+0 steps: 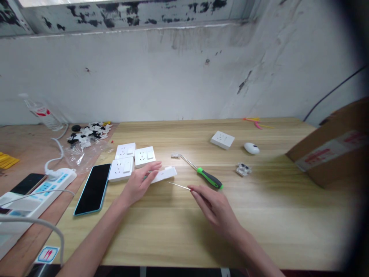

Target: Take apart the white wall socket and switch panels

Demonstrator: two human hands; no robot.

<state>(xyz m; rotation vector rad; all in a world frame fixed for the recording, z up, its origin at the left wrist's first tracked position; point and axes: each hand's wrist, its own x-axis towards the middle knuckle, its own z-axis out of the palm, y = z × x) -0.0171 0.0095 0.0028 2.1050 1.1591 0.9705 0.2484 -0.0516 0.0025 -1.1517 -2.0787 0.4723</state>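
Observation:
My left hand [142, 181] grips a white plastic plate [165, 174], tilted up off the table, with the fingers at its left end. In my right hand [215, 207] is a thin screwdriver [180, 186], its metal shaft pointing left just below the plate; the two look apart. The grip of that tool is hidden in my fingers. Beyond the right hand lies a green and black screwdriver [210, 177], its tip near a small metal and white piece [175, 156]. White wall sockets with switches [121, 169] sit close together left of my left hand.
A large phone [93, 188] lies left of my left arm, beside a power strip [54, 192]. Further right are another socket [222, 139], a white mouse [251, 148], a small socket insert [243, 169] and a cardboard box [323, 161]. Black and white parts [89, 134] lie back left.

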